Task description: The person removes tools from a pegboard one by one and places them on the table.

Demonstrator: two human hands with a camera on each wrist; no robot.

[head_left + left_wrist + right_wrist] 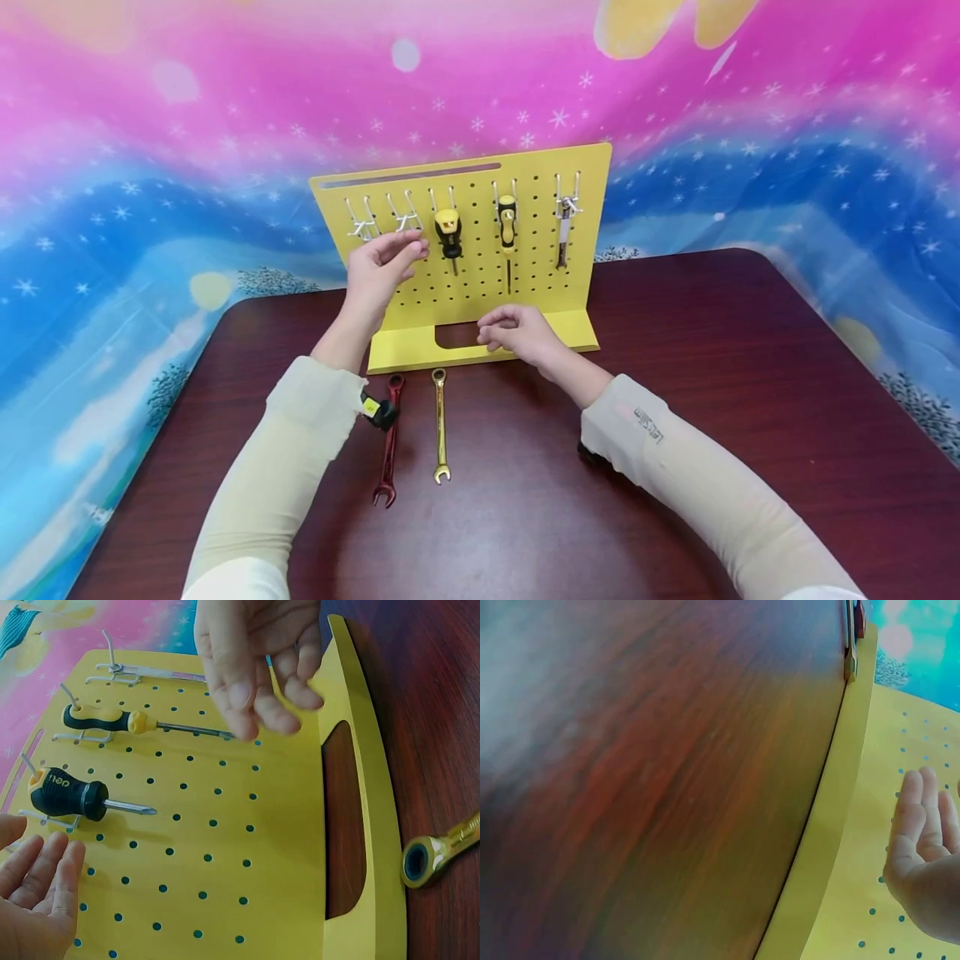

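Currently | red wrench [389, 454] and gold wrench [441, 427] lie on bench [712, 375], nearer its left edge than its right | right hand [522, 332] before base of yellow pegboard [480, 267], fingers loosely spread | left hand [377, 268] higher, fingers relaxed, close together, near stubby screwdriver [449, 233] hung on pegboard toward bench's far edge

Cream sleeves [255, 467], dk lettering [649, 425] on R one, blk cam [386, 414] w/ yel label [371, 406] at L cuff [318, 400]

It looked like a small staged set. A snowflake-printed backdrop [480, 92] wrapped round a dark table [712, 333] bearing a yellow pegboard [540, 212].
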